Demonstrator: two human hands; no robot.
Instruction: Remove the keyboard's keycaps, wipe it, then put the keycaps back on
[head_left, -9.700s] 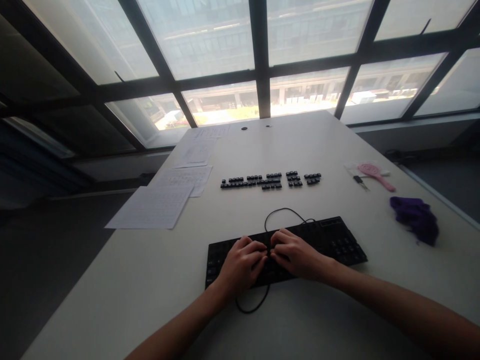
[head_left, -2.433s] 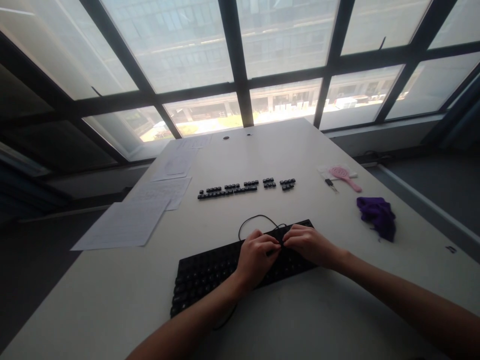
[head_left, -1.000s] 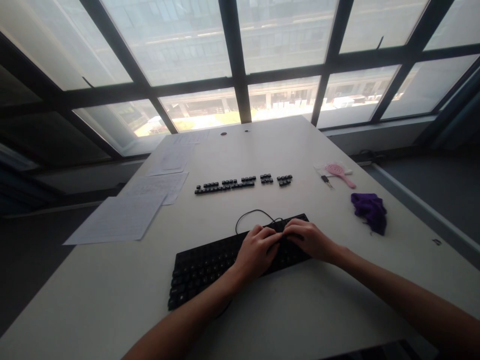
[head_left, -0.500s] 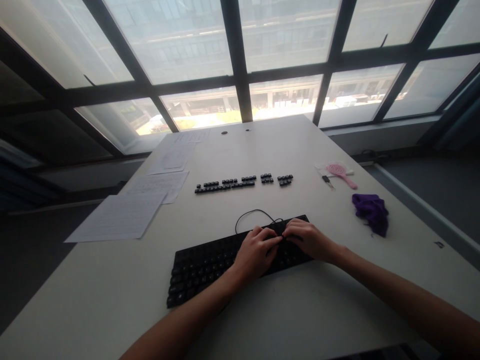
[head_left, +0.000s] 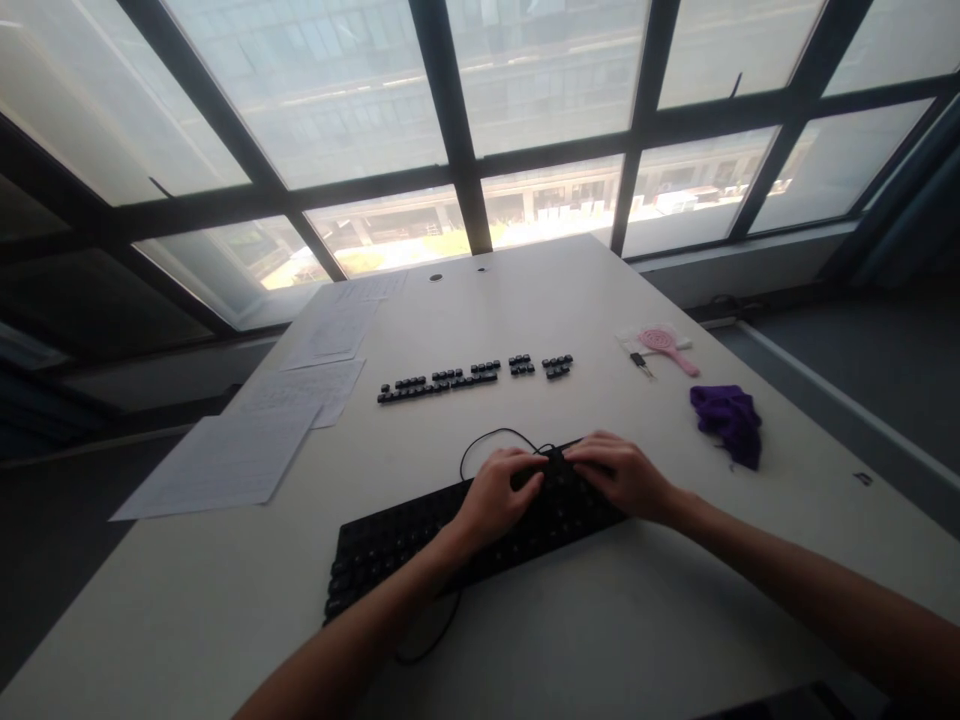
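A black keyboard (head_left: 405, 520) lies slanted on the white table, its right part mostly under my hands. My left hand (head_left: 499, 490) grips it right of its middle, fingers toward the far edge and thumb lower down over the keys. Near the far right edge, my right hand (head_left: 615, 470) is closed on the keyboard, fingers bent and its tips partly hidden. A small gap separates the two hands. Beyond the keyboard, detached black keycaps (head_left: 439, 385) stand in two rows, split into groups. A thin black cable (head_left: 480, 437) loops behind the keyboard.
Paper sheets (head_left: 225, 460) overlap along the left side of the table (head_left: 517, 300). At right lie a pink hairbrush (head_left: 660, 342), a small black tool with metal prongs (head_left: 640, 361) and a crumpled purple cloth (head_left: 727, 420). Windows (head_left: 547, 200) rise behind the table.
My fingertips, close together before, are now slightly apart, the left ones drawn leftward. More cable shows below the keyboard's near edge. The view has shifted slightly; the keycap rows look unchanged.
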